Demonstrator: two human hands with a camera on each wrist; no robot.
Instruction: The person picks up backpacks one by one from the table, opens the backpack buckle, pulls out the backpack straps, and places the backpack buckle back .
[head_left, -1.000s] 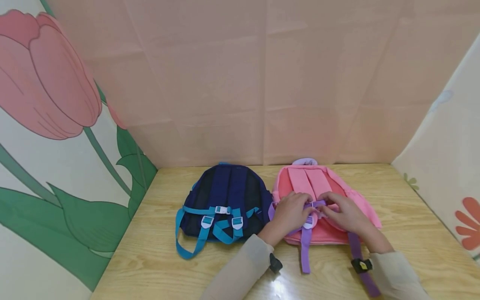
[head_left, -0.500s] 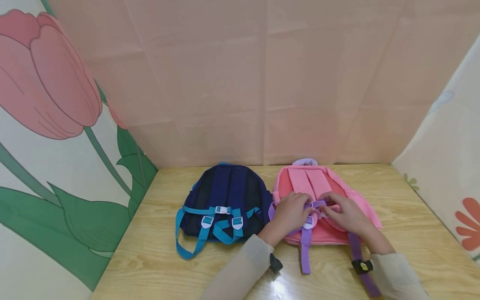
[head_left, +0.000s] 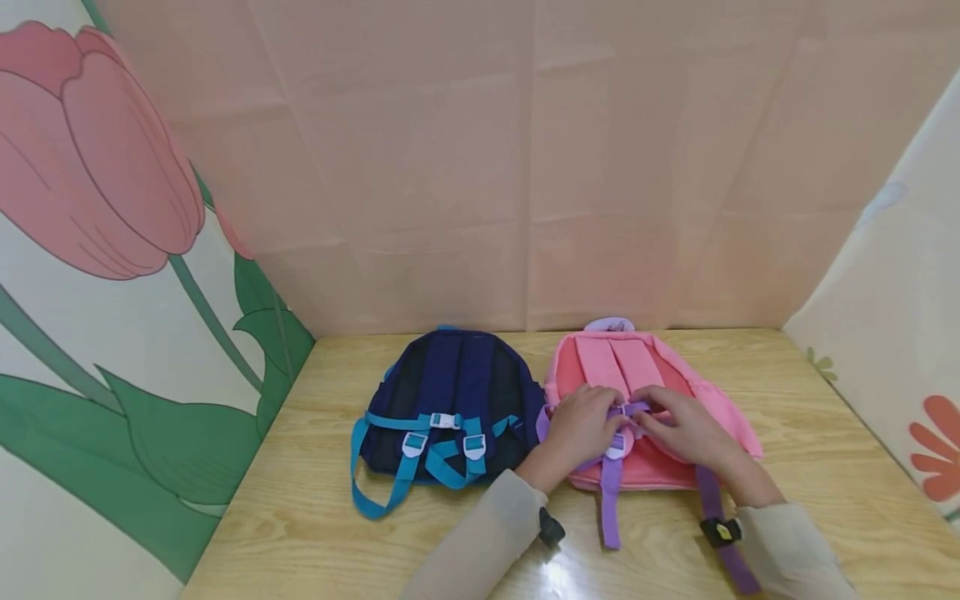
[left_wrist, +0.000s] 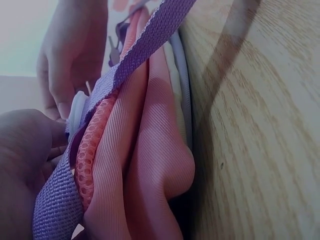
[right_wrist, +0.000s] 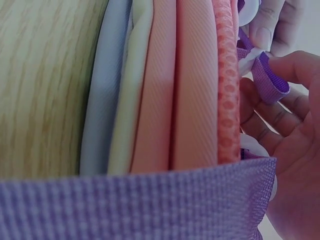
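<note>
A pink backpack lies back side up on the table, its purple straps facing me. Across its middle runs a purple chest strap with a white buckle. My left hand pinches the buckle end from the left. From the other side my right hand pinches the strap at the buckle with thumb and fingers, and a short purple loop stands out there. In the left wrist view, a purple shoulder strap crosses the bag's side. The fingers partly hide the buckle in the head view.
Left of it, a navy backpack with turquoise straps lies against the pink one, its white chest buckle joined. Two purple strap ends hang onto the wooden table. A peach backdrop stands behind.
My right hand has shifted very slightly to the left, toward the left hand. The left hand and both backpacks stay as they were.
</note>
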